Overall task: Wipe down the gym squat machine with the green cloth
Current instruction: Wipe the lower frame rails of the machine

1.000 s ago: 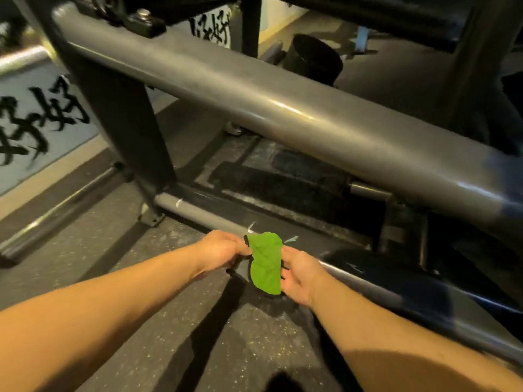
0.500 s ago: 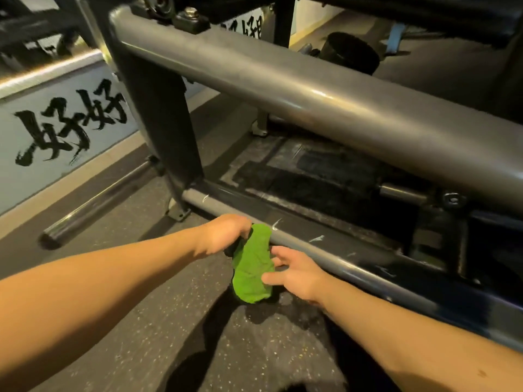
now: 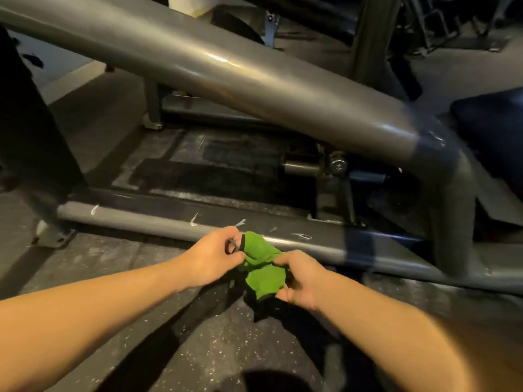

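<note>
Now the left fingers (image 3: 230, 235) pinch the top edge of the green cloth (image 3: 264, 274), and the right fingers (image 3: 283, 260) are curled round its lower half, so both sets are closed on fabric, not spread. Half a second ago the cloth hung flat from the left hand (image 3: 210, 257) alone, while the right hand (image 3: 301, 280) only brushed it with straightened fingers. It is now bunched and creased between the two. The cloth is held off the floor (image 3: 119, 301), just in front of the lower rail (image 3: 141, 222) of the squat machine (image 3: 441, 176), by the scuffed middle stretch of that rail. I cannot tell whether it touches the metal. I judge this to be regathering the cloth into a fresh wiping pad, not a wiping stroke. The rail and the thick upper tube (image 3: 226, 77) probably wait until one hand presses the pad to metal.
</note>
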The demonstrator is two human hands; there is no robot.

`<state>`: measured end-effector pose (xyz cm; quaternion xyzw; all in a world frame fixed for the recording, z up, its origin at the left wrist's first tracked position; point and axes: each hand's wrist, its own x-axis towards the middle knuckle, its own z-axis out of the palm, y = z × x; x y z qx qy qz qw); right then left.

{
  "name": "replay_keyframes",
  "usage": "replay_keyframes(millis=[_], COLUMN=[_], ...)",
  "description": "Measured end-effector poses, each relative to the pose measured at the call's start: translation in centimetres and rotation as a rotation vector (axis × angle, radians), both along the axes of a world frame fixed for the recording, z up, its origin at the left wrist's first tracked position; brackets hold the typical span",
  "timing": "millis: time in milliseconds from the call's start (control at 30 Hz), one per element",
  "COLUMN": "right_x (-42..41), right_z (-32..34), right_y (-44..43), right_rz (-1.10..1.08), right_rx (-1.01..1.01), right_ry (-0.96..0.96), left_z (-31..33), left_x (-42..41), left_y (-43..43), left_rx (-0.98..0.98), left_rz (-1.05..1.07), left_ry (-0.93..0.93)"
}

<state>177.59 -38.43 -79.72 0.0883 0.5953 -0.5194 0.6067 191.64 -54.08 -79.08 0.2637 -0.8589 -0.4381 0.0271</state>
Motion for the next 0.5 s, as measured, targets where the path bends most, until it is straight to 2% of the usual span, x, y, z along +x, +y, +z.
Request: replay_keyframes(millis=[67, 133, 200, 267, 367, 500], right_x=[-0.5, -0.7, -1.2, -1.9, -3.7, -7.3], right_z=[1.0, 0.7, -0.5, -1.5, -1.4, 0.4], right_y=[0.6, 1.2, 1.5, 1.7, 2.3, 3.6], right_rz=[-0.101, -0.130, -0.163, -0.251, -0.297, -0.051], right_rx=[-0.043, -0.063, -0.027, 0.062, 0.144, 0.180], right_ry=[-0.077, -0.061, 0.035, 0.165, 0.571, 1.370], left_z=[-0.7, -0.7, -0.6, -0.3, -0.6, -1.3], left_x=[-1.2, -2.6, -4.0, -5.1, -6.5, -7.8], left_y=[1.5, 2.5, 2.9, 2.9, 2.0, 0.3], left_rx=[0.006, 0.066, 0.070, 0.039, -0.105, -0.263], left_rz=[-0.089, -0.202, -0.282, -0.240, -0.101, 0.027], left_ry=[0.043, 0.033, -0.009, -0.015, -0.043, -0.146])
